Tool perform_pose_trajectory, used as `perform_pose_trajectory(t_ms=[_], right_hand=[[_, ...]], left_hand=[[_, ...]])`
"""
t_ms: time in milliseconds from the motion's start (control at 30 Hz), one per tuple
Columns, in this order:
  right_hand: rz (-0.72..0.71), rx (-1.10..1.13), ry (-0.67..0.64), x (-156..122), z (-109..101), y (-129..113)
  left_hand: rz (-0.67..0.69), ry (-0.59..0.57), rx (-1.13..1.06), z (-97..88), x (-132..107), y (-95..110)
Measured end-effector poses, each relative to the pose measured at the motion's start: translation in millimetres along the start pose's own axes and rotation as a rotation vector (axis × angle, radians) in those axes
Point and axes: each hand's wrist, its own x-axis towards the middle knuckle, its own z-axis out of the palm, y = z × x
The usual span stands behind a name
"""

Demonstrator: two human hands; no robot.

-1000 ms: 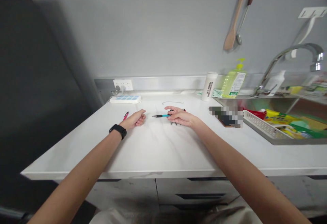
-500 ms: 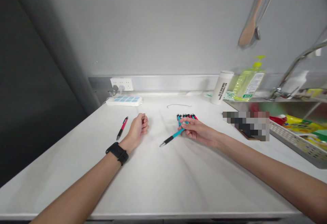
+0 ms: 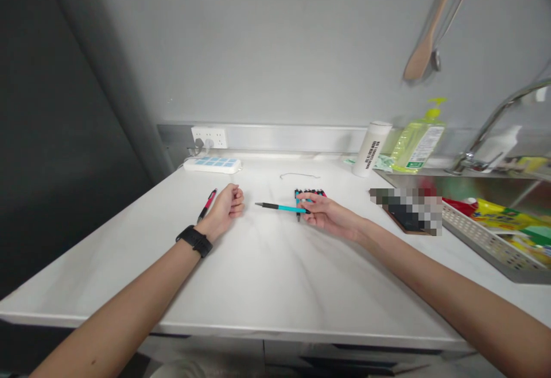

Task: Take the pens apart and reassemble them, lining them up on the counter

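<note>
Head view, looking down onto a white countertop (image 3: 258,274) with a grey wall behind it. Right of centre, the right hand (image 3: 329,217) grips a teal-and-black pen (image 3: 279,207) between its thumb and fingers (image 3: 305,197). The pen lies nearly level with the counter, its metal tip pointing left and its other end in the hand. Under those fingers, a row of pens (image 3: 309,193) lies side by side, their far ends showing in black, teal and pink, and the hand hides most of their length. The left hand (image 3: 226,205) rests on the counter well left of the teal pen, with its fingers curled loosely into a relaxed, empty fist. A black watch (image 3: 194,240) circles the left wrist. Just left of that hand lies a pink-and-black pen (image 3: 207,205), close but apparently not touching it. Toward the far edge are a thin bent wire (image 3: 300,175), a white power strip (image 3: 212,165) and a wall socket (image 3: 209,137). Further right stand a white tumbler (image 3: 370,148) and a green pump bottle of soap (image 3: 419,142), near a chrome faucet (image 3: 477,154). A pixelated patch (image 3: 407,211) hides an object on the counter, right of the right hand, beside a metal basket (image 3: 486,243) holding yellow packets
</note>
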Motion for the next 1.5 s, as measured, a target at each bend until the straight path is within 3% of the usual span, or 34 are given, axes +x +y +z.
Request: perform_pose_trajectory(t_ms=[433, 667, 1100, 1500], right_hand=[[0.025, -0.067, -0.08, 0.4, 0.8, 9.3], [-0.042, 0.004, -0.046, 2.7, 1.8, 10.3], [0.003, 0.047, 0.019, 3.5, 2.2, 12.3], [-0.038, 0.029, 0.067, -1.7, 11.3, 9.6]], left_hand=[[-0.002, -0.031, 0.0, -2.7, 2.1, -0.3], [-0.02, -0.009, 0.005, -1.7, 1.9, 0.6], [-0.007, -0.018, 0.0, 0.4, 0.1, 1.1], [0.005, -0.009, 0.052, 1.4, 3.6, -0.7]])
